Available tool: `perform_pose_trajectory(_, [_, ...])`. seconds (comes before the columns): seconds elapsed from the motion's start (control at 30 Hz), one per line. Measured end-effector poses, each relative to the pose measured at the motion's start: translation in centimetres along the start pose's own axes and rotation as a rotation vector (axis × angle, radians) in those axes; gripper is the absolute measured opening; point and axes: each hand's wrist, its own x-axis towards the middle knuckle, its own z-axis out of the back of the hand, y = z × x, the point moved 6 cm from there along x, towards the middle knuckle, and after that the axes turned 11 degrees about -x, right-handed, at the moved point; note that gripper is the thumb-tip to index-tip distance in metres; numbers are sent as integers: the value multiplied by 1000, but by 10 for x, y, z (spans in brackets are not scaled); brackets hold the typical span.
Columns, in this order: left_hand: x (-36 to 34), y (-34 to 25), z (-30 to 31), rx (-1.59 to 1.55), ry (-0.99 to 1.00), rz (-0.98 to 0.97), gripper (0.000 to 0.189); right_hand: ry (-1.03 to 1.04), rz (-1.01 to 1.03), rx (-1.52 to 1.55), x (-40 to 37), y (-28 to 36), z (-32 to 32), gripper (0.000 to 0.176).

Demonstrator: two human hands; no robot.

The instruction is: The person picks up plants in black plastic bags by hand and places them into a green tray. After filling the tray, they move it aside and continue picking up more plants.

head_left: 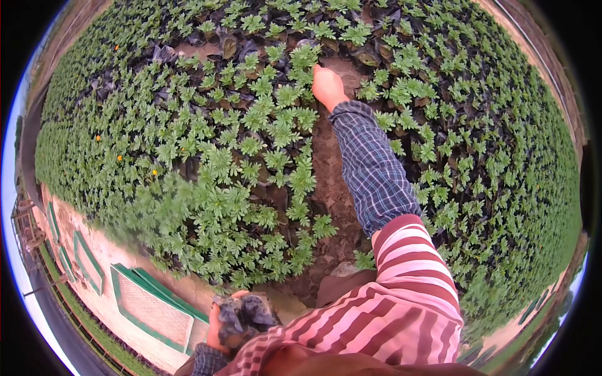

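My right hand (329, 86) reaches forward to the edge of the left block of green seedlings (251, 147), beside the bare soil path. Its fingers are curled at the leaves, and what they grip, if anything, is hidden by the hand and foliage. Low in the view, my left hand (216, 326) holds dark plastic plant bags (246, 318) close against my body, with a little green showing at their top. Its fingers wrap round the side of the bags.
A strip of brown soil (332, 188) runs between the two plant blocks. More seedlings (489, 175) fill the right side. Green-framed mesh trays (153, 307) lie on pale ground at the lower left. A few orange flowers (155, 172) stand among the left plants.
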Motion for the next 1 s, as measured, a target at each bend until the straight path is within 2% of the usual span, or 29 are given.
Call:
perform_pose_trajectory(0.07, [0, -2, 0, -15, 17, 2, 76, -46, 8, 28, -8, 0, 6, 23])
perform_pose_trajectory(0.17, [-5, -4, -8, -39, -72, 14, 75, -114, 23, 68, -22, -3, 23, 25])
perform_pose_trajectory(0.3, [-4, -7, -11, -22, -60, 19, 78, -154, -11, 78, -24, -42, 35, 45])
perform_pose_trajectory(0.4, [-1, -6, -7, -28, -2, 24, 79, -77, -24, -17, -16, -73, 27, 41])
perform_pose_trajectory(0.43, [-1, -7, -7, -20, 3, 26, 80, -124, -19, -94, -15, -76, 28, 32])
perform_pose_trajectory(0.47, [-1, -7, -8, -12, 2, 25, 80, -122, -22, -92, -17, -78, 24, 32])
perform_pose_trajectory(0.53, [1, -7, -7, 6, 5, 22, 81, -333, -85, -15, -29, -50, 71, 21])
perform_pose_trajectory(0.57, [1, -7, -7, 15, 10, 22, 81, -426, -23, 33, -32, -36, 86, 13])
perform_pose_trajectory(0.6, [1, -8, -7, 24, 9, 17, 81, -482, 47, 133, -37, -19, 101, 12])
perform_pose_trajectory(0.67, [0, -10, -14, 50, 5, 13, 82, -374, 143, 223, -44, 11, 109, 13])
perform_pose_trajectory(0.73, [-4, -11, -21, 85, -14, -5, 81, -60, 170, 124, -50, 25, 85, 18])
perform_pose_trajectory(0.77, [-5, -10, -21, 84, -19, -5, 81, 142, 114, -8, -56, 28, 70, 23])
perform_pose_trajectory(0.87, [-8, -5, -15, -47, -99, 2, 81, 414, 84, -94, -81, 31, 41, 26])
perform_pose_trajectory(0.93, [-8, -3, -18, -79, -84, 18, 80, 335, 61, -26, -92, 33, 23, 24])
perform_pose_trajectory(0.97, [-9, -3, -20, -82, -82, 20, 80, 203, 107, -33, -92, 28, 4, 21])
perform_pose_trajectory(1.0, [-9, -3, -24, -67, -64, 22, 80, 205, 107, -34, -92, 26, -1, 21])
